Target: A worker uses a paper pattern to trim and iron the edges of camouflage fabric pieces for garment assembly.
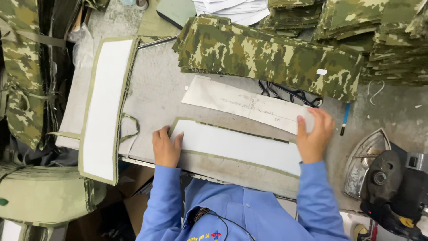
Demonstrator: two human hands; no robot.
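Note:
A long white panel [236, 145] with a khaki fabric edge lies across the grey table [156, 89] in front of me. My left hand [166, 147] presses flat on its left end, fingers spread over the corner. My right hand [314, 134] rests on its right end, fingers over the edge. Just beyond the panel lies a pale paper pattern strip [243, 105] with handwriting on it; my right fingertips touch its right end. I wear blue sleeves.
A stack of camouflage fabric strips [267, 56] lies at the back, more piles [392, 40] at the far right. A finished white panel [104, 107] hangs over the left edge. A steam iron [379, 172] stands at right, with a blue pen [344, 118] and black cord [285, 93] nearby.

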